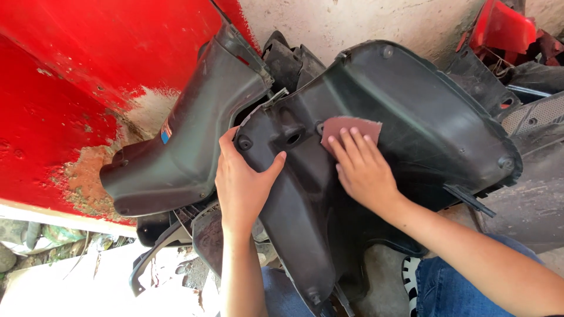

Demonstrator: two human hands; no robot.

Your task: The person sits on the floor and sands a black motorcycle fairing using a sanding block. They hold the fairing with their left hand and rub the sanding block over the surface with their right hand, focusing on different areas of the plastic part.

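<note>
Against the red-painted peeling wall [70,88], a big curved black plastic scooter panel [411,117] leans on other dark plastic body parts [176,152]. Left hand [244,182] clamps its edge, thumb spread wide. Right hand [364,170] presses a reddish-brown sandpaper scrap [343,126] flat, fingers close together. Honestly, that panel looks propped loosely, so hard rubbing could slide it or scuff unevenly.

left hand [244,182]: grips edge of black plastic fairing panel [411,117]
right hand [363,170]: presses reddish sandpaper sheet [346,126] flat against panel
</note>
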